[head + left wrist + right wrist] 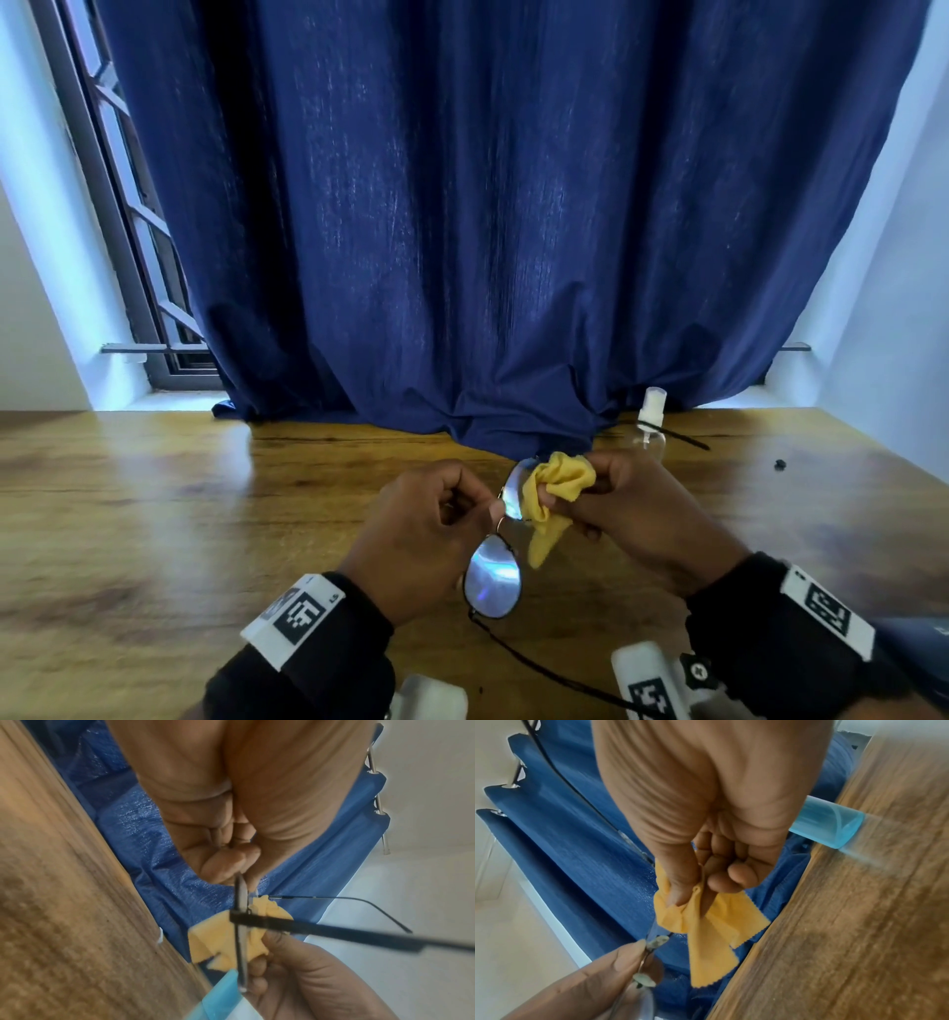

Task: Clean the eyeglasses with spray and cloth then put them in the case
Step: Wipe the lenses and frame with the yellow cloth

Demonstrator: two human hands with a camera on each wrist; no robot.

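Observation:
Thin black-framed eyeglasses [493, 574] hang in the air above the wooden table, one lens near me and the other farther away. My left hand [436, 519] pinches the frame at the bridge between the lenses [241, 898]. My right hand [616, 501] grips a crumpled yellow cloth [552, 491] and presses it around the far lens [513, 491]. The cloth's loose end [711, 943] hangs down below the fingers. A clear spray bottle [651, 421] with a white top stands behind my right hand, near the curtain. No case can be made out.
A dark blue curtain [488, 231] hangs down onto the back of the wooden table [154, 514]. A thin black stick [685, 437] lies by the bottle and a small black bit [780, 464] sits to the right. White walls flank the window.

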